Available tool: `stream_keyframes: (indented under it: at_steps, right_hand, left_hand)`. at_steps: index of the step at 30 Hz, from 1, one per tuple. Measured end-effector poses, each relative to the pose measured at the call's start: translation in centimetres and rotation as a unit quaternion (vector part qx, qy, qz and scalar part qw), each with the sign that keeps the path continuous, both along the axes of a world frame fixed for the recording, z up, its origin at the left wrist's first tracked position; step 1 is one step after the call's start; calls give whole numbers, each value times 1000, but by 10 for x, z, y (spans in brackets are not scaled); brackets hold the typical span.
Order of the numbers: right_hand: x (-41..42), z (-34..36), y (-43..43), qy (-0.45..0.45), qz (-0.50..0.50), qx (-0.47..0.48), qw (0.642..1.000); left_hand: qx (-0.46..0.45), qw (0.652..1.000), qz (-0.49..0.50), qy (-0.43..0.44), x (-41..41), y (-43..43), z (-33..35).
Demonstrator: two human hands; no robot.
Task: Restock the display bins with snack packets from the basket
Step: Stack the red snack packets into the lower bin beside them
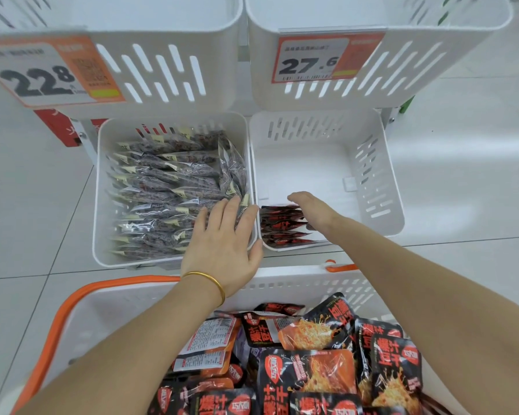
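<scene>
A white basket [294,284] with orange handles sits at the bottom, holding several black and orange snack packets [309,363]. The lower right white bin [381,175] holds a short row of the same packets [282,224] standing at its front left corner. My right hand [312,209] reaches into this bin, resting on the right end of that row with fingers pointing down. My left hand [225,241] lies flat with straight fingers over the front right corner of the lower left bin [102,187], which is full of clear packets of dark snacks [168,193].
Two more white bins stand on the tier above, the left one [162,40] with a 22.8 price tag [48,70] and the right one [372,34] with a 27.6 tag [315,59]. Pale floor tiles [33,205] surround the rack.
</scene>
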State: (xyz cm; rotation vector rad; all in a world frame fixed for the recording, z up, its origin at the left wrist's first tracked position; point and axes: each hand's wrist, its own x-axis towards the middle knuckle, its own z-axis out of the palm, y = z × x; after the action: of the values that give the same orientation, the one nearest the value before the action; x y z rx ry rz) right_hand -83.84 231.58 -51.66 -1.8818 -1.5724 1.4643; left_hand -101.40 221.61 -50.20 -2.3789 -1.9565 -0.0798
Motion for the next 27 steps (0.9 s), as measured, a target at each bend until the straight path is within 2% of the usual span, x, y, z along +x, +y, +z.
stream_keyframes:
  at_steps: [5,9,12,15,16,18,21,24,27]
  right_hand:
    - [6,8,-8,-28,61,4,998]
    - [19,34,-26,18,0,101,995]
    - [33,68,-62,82,-56,188,977]
    - [54,90,-123,120,-86,209,967]
    - [61,89,-145,99,-87,211,968]
    - [74,76,-179,-2,-65,207,976]
    - [93,44,-192,-194,44,111,974]
    - [103,29,-187,-318,215,7,923]
    - [103,25,-190,-382,280,26,880]
  left_hand:
    - [-15,1000,0,9,0,0,2]
    - [-27,1000,2,12,0,-1,5]
    - [-28,999,5,20,0,-3,7]
    - [-25,998,23,43,1,-4,9]
    - [-20,998,25,59,2,-5,12]
    - [-4,996,21,83,6,-8,15]
    - [50,999,0,13,20,-28,26]
    - [79,994,-40,-60,36,-60,33]
    - [74,990,-84,-89,44,-89,31]
